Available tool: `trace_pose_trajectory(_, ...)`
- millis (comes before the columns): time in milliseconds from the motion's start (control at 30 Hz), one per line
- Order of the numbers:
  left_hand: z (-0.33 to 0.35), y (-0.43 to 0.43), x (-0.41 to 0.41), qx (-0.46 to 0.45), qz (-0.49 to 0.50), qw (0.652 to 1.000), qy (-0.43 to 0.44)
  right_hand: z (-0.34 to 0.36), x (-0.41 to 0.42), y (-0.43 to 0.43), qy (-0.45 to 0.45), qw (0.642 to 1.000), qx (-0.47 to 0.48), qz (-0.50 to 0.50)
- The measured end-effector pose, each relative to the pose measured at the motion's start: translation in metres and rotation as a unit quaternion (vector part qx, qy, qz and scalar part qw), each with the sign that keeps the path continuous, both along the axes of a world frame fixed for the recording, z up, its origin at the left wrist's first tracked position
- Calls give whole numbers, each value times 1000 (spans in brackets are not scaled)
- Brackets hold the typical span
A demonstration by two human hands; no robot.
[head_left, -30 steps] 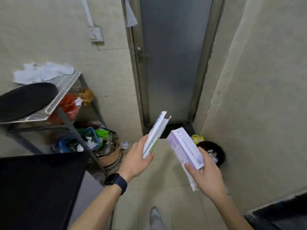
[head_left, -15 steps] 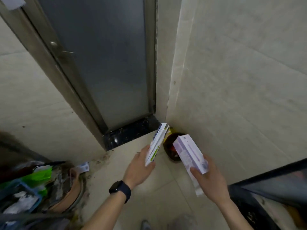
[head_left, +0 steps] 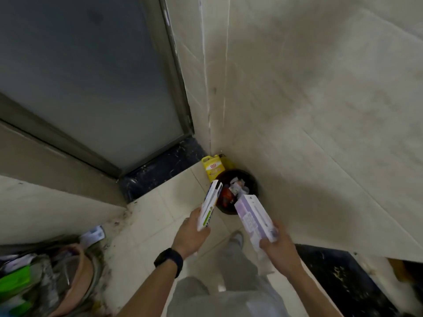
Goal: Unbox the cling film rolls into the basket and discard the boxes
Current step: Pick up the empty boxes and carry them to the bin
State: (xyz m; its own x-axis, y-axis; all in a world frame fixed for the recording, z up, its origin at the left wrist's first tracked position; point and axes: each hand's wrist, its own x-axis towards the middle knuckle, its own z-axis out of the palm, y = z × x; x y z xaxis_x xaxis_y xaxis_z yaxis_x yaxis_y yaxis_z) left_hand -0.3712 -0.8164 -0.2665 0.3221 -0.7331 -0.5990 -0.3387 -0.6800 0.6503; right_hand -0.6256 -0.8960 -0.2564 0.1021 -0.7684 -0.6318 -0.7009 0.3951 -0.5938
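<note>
The pale tiled floor (head_left: 160,216) carries a round black bin (head_left: 253,179) in the corner where the two walls meet, holding scraps of rubbish. A yellow bottle (head_left: 211,167) stands just beside the bin against the dark door sill, and a heap of clutter (head_left: 45,275) lies at the lower left.

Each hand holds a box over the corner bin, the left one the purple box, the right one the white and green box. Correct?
Swapped. In the head view the left hand holds the white and green box and the right hand the purple box, near the bin.
</note>
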Motion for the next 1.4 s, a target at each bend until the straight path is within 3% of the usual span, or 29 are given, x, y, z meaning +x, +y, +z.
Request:
trace_pose_trajectory(233,-42,-57,3,82,86,990,78,-54,28,-63,47,994,89,51)
trace_pose_trajectory(367,-87,-80,6,122,109,983,84,-102,45,-85,94,987,80,104)
trace_pose_trajectory(533,-164,-101,15,186,50,977,88,-172,57,-105,130,979,122,99)
trace_pose_trajectory(700,-245,-122,20,228,13,970,87,-237,58,-110,174,972,156,34)
trace_pose_trajectory(900,-326,-157,20,209,-5,970,119,-316,63,-123,167,977,129,-15)
trace_pose_trajectory(1167,-429,-199,8,184,25,977,100,-432,77,-149,171,984,48,18)
trace_pose_trajectory(1400,-492,-208,-8,173,-16,980,93,-496,92,-170,143,990,-10,19)
